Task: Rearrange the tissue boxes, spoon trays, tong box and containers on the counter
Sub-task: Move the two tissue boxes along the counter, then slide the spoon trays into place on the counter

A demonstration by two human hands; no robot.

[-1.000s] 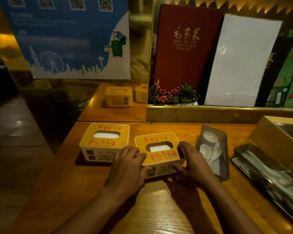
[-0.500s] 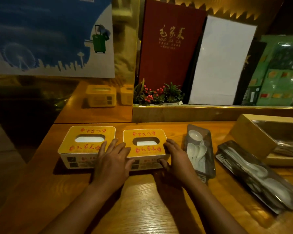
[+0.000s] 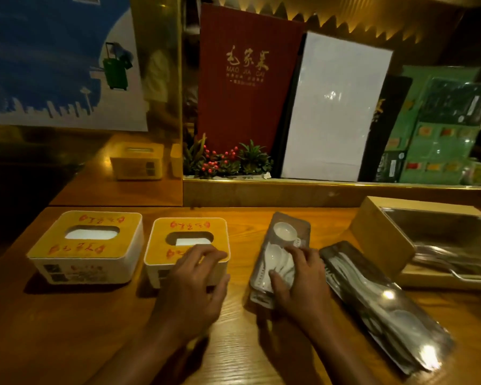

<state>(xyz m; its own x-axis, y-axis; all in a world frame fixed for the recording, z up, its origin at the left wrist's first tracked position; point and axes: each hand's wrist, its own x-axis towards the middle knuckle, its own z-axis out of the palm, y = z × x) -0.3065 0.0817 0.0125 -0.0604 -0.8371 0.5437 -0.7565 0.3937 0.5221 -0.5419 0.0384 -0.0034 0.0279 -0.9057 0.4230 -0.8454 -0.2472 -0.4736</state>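
Two yellow-topped tissue boxes stand side by side on the wooden counter (image 3: 261, 351): the left tissue box (image 3: 85, 245) and the right tissue box (image 3: 188, 232). My left hand (image 3: 195, 282) lies over the right box's near right corner, fingers on its lid and thumb on its side. To the right, the small spoon tray (image 3: 285, 232) holds white spoons; my right hand (image 3: 300, 276) grips its near half, thumb on one side and fingers on the other. The long spoon tray (image 3: 378, 301) lies angled beside it. The wooden tong box (image 3: 381, 237) stands at far right.
A raised gold-edged ledge (image 3: 317, 193) runs behind the counter with a small berry plant (image 3: 225, 162), a red menu (image 3: 245, 79) and a white board (image 3: 331, 107). A mirrored panel at back left reflects the tissue boxes. The counter's left edge drops off beside the left tissue box.
My right hand has left the right tissue box and closed on the small spoon tray. My left hand has shifted from that box's left side to its near right corner.
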